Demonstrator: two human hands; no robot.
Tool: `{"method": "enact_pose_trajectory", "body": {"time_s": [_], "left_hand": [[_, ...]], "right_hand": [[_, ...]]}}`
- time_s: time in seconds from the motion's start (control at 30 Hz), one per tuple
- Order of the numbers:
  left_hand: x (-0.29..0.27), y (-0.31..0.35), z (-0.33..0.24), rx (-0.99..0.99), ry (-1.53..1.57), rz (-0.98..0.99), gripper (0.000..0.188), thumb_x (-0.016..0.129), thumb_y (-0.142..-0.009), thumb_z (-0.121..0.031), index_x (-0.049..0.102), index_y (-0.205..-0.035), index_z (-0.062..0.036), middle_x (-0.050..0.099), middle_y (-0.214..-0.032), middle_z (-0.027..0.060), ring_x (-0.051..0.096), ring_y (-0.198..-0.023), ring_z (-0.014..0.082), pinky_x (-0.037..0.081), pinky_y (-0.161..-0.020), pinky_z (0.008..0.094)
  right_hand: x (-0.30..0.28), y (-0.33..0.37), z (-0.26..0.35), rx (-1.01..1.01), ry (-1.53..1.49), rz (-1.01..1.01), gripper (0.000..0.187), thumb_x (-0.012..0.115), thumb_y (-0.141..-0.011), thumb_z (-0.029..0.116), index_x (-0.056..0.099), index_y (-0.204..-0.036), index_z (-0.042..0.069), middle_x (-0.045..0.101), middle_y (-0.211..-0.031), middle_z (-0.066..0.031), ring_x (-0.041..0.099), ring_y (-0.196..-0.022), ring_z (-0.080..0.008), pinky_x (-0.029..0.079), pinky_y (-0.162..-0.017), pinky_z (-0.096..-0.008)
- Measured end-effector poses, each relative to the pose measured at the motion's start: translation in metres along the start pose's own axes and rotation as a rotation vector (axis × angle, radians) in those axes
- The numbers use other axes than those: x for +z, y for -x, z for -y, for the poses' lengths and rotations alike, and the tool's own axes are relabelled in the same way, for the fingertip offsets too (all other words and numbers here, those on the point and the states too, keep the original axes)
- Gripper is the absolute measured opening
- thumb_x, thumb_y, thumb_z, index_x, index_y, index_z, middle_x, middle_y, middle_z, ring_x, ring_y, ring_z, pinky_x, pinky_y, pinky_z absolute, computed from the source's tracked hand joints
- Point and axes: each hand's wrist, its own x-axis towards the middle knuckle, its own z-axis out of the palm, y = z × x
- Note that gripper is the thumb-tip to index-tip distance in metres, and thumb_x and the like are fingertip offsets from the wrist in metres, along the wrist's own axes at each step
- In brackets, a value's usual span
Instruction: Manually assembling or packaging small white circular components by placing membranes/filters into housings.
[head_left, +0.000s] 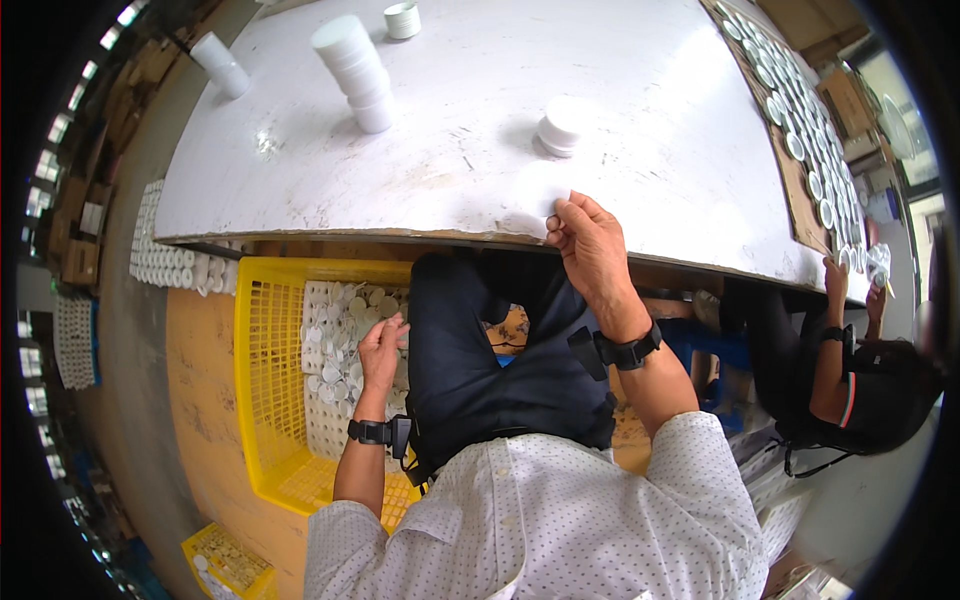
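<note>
My right hand (590, 235) is at the near edge of the white table, thumb and fingertips pinched on what looks like a thin white disc (538, 188) that nearly blends into the tabletop. Just beyond it stands a short stack of white round pieces (560, 128). My left hand (380, 348) hovers over the yellow plastic basket (262, 440) beside my leg, fingers partly spread with nothing visible in them. Inside the basket, loose white discs (345, 310) lie on a white tray-like layer with holes.
Farther back on the table (450, 90) stand a tall white stack (355, 80), a leaning stack (220, 65) and a small stack (402, 20). At right, a board (800, 190) carries rows of white round pieces, where another person (860, 390) works. A second yellow basket (230, 560) sits lower left.
</note>
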Motion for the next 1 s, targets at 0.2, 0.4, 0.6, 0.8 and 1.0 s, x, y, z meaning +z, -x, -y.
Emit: {"method": "enact_pose_trajectory", "body": {"time_s": [0.2,0.4,0.6,0.8,1.0], "left_hand": [[0.075,0.041,-0.096,0.285,0.012,0.343,0.022,0.055,-0.087,-0.010,0.057,-0.104,0.0039,0.061,-0.107,0.0134,0.063,-0.086,0.0184,0.049,-0.063,0.0222],[0.134,0.055,-0.154,0.362,0.006,0.448,0.035,0.066,-0.081,-0.012,0.051,-0.108,0.0033,0.063,-0.095,0.0118,0.061,-0.078,0.0110,0.048,-0.057,0.0201],[0.151,0.063,-0.157,0.331,-0.152,0.444,0.020,0.063,-0.083,-0.016,0.064,-0.089,0.0026,0.066,-0.074,0.0061,0.060,-0.063,0.0069,0.046,-0.051,0.0182],[0.149,0.075,-0.142,0.258,-0.162,0.532,0.019,0.057,-0.086,-0.014,0.063,-0.090,0.0033,0.066,-0.079,0.0081,0.063,-0.063,0.0111,0.044,-0.048,0.0187],[0.143,0.076,-0.140,0.337,-0.062,0.423,0.014,0.064,-0.080,-0.004,0.062,-0.092,0.0038,0.066,-0.082,0.0076,0.062,-0.070,0.0086,0.049,-0.060,0.0202]], "right_hand": [[-0.018,0.022,0.000,0.078,-0.143,0.048,0.007,0.055,-0.086,0.008,0.058,-0.087,0.002,0.055,-0.069,-0.0014,0.054,-0.061,-0.0073,0.047,-0.055,-0.0175],[-0.024,0.052,-0.010,0.175,-0.057,0.098,0.016,0.055,-0.088,0.015,0.059,-0.088,0.000,0.057,-0.066,-0.0028,0.054,-0.056,-0.0079,0.046,-0.052,-0.0186],[-0.032,0.067,-0.014,0.093,-0.001,0.069,0.021,0.056,-0.088,0.018,0.061,-0.093,-0.001,0.058,-0.068,-0.0029,0.053,-0.058,-0.0072,0.045,-0.052,-0.0188],[-0.035,0.069,-0.018,0.007,-0.045,0.000,0.020,0.056,-0.088,0.018,0.060,-0.093,-0.001,0.058,-0.069,-0.0031,0.054,-0.059,-0.0073,0.045,-0.053,-0.0192],[-0.033,0.076,-0.015,0.110,-0.169,0.026,0.016,0.055,-0.088,0.016,0.057,-0.089,0.000,0.057,-0.069,-0.0029,0.055,-0.058,-0.0069,0.047,-0.053,-0.0187]]}}
